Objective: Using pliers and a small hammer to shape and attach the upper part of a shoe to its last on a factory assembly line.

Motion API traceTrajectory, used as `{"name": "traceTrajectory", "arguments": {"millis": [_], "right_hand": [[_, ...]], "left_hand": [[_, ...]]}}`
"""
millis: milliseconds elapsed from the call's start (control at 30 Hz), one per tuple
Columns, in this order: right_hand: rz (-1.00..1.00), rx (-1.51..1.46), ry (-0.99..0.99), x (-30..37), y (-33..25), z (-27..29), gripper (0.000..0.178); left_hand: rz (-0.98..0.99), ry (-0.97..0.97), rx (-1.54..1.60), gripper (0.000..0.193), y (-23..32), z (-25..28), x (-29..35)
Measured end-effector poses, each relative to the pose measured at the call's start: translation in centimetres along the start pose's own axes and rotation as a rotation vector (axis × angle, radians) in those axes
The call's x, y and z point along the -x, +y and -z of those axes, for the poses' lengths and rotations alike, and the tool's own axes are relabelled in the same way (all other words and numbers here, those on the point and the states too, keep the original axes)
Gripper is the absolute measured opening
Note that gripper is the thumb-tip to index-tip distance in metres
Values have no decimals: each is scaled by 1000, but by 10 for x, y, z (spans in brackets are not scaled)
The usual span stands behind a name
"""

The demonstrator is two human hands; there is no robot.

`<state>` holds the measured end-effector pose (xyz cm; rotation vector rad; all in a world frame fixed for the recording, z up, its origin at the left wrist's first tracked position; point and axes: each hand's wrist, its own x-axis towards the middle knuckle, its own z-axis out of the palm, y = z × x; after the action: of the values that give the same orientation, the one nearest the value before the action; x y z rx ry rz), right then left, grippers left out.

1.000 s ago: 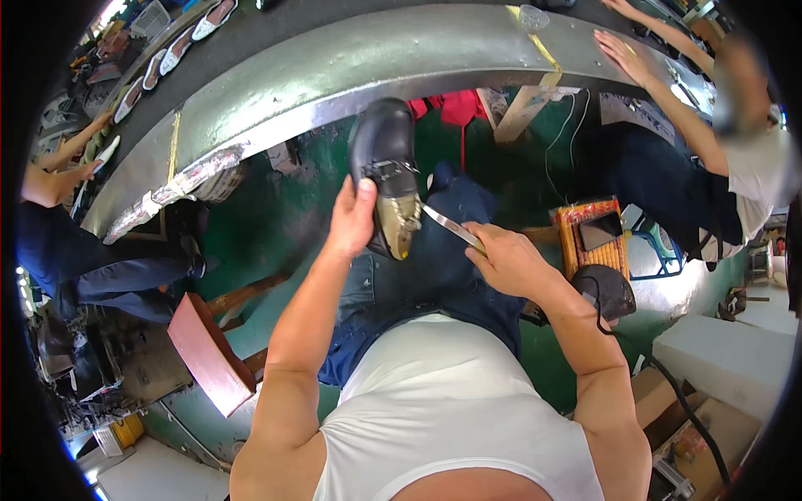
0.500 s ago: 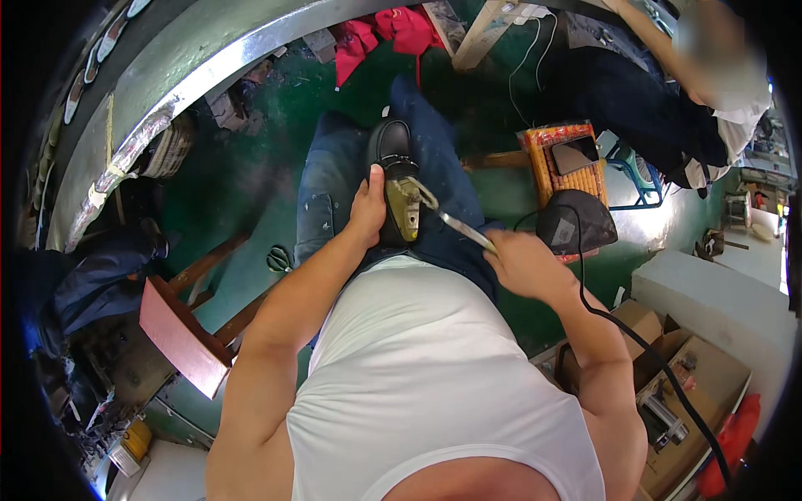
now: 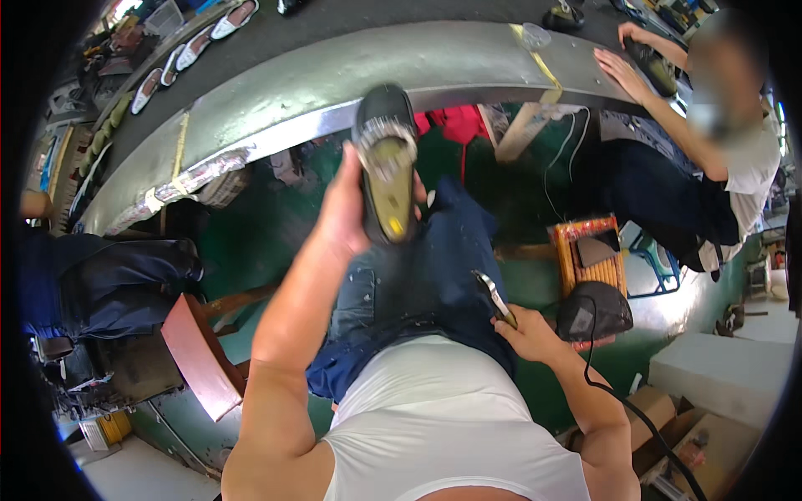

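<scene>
My left hand [image 3: 344,200] grips a black shoe [image 3: 375,117] by its side and holds it up, toe away from me, close to the workbench edge. Inside the shoe's opening shows an olive-green form [image 3: 391,190], which looks like a shoe last, with a yellow spot near the heel. A pale, shiny band [image 3: 386,139] crosses the instep, too blurred to make out. Low by my right thigh, my right hand [image 3: 532,334] is closed round the handle of a metal hand tool [image 3: 494,294] with a curved tip. The tool is apart from the shoe.
The metal-edged workbench [image 3: 301,79] curves across the front, with white shoes [image 3: 196,46] at its far left. A co-worker [image 3: 710,159] sits at the right, hands on another shoe. A beaded stool seat [image 3: 595,255] carries a dark cushion [image 3: 595,311]; a black cable [image 3: 622,392] passes my right arm.
My left hand has lifted the shoe from my lap up toward the bench edge. The tool has come away from the shoe, and my right hand is lower. The view has tilted up, showing more bench.
</scene>
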<state>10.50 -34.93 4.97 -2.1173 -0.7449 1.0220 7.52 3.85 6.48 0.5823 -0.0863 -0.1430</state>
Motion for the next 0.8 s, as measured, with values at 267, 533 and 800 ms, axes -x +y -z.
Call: {"name": "traceTrajectory", "arguments": {"millis": [267, 533, 800], "right_hand": [[51, 67, -95, -45, -4, 0, 24], [-134, -45, -212, -80, 16, 6, 24], [-328, -362, -406, -119, 27, 29, 26]], "left_hand": [[-556, 952, -1769, 87, 72, 17, -35], [-578, 811, -1879, 76, 156, 64, -133], [-297, 555, -2080, 75, 248, 112, -278]]}}
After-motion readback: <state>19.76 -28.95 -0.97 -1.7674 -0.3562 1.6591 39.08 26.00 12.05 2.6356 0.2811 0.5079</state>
